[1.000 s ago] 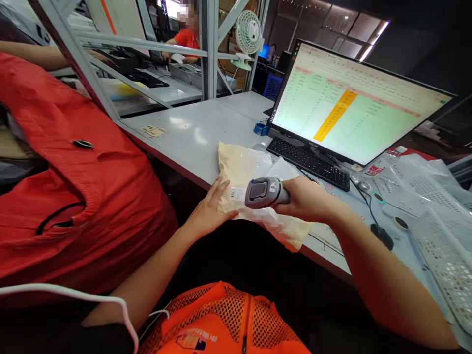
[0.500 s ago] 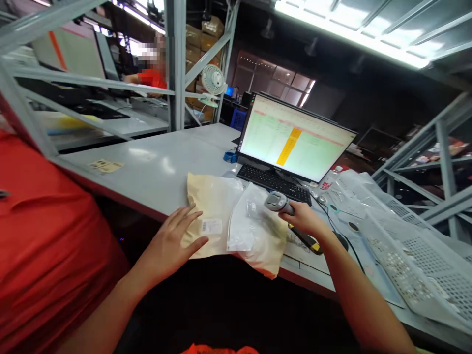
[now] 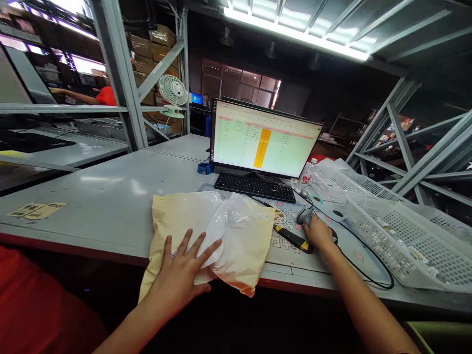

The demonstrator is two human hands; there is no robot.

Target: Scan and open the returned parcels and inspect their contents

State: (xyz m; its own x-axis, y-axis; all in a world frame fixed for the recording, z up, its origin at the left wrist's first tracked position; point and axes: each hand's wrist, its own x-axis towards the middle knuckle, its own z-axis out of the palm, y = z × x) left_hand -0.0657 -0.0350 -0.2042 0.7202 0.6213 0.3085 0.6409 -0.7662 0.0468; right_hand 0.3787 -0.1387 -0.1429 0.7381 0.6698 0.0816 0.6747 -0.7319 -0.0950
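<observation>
My left hand (image 3: pixel 184 265) lies with fingers spread on a pale yellow mailer bag (image 3: pixel 165 211) at the desk's front edge. A white plastic bag (image 3: pixel 212 221) is at the middle of the mailer, creased and shiny, partly under my fingers. The mailer's label is mostly hidden by that hand. To the right, my right hand (image 3: pixel 319 232) is wrapped round a grey barcode scanner (image 3: pixel 305 215), low over the printed desk mat (image 3: pixel 280 253). A black and yellow box cutter (image 3: pixel 293 238) rests on the mat just left of that hand.
A monitor (image 3: pixel 265 137) stands behind a black keyboard (image 3: pixel 254 187), with a blue tape roll (image 3: pixel 204 168) to their left. White perforated baskets (image 3: pixel 391 246) line the right side, near a bottle (image 3: pixel 309 172) and a cable (image 3: pixel 363 241). Paper tags (image 3: pixel 37 210) lie at left.
My right hand has brought the scanner away from above the bags, right and down to the mat. My left hand has moved further onto the mailer, covering its label. The view has turned right.
</observation>
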